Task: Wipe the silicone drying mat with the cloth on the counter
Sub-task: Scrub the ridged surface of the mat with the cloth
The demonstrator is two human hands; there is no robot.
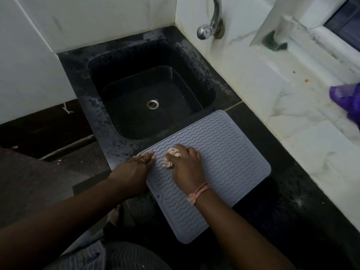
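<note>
Grey silicone, ridged in wavy lines: one mat [220, 152] lies flat on the black counter [292, 191], its far corner just beside the sink [97, 61] and its near edge toward the person. There is one cloth [171, 154], pale and bunched, on the mat's left half. Two hands work on the mat. The right hand [187, 166] lies over the cloth with its fingers curled round it, gripping it and pressing it down; the cloth shows past the knuckles on the thumb side, so most of it sits under the palm. A pink thread band [198, 192] circles that wrist. The left hand [136, 168] rests at the mat's left edge, fingers straight and flat on the ridges, holding nothing, with a ring on one finger. The sink, left of and beyond the mat, is one black basin with a metal drain [152, 104] at its bottom; it seems otherwise empty, though the dark makes that hard to judge. One tap [211, 20] juts from the wall above the sink
</note>
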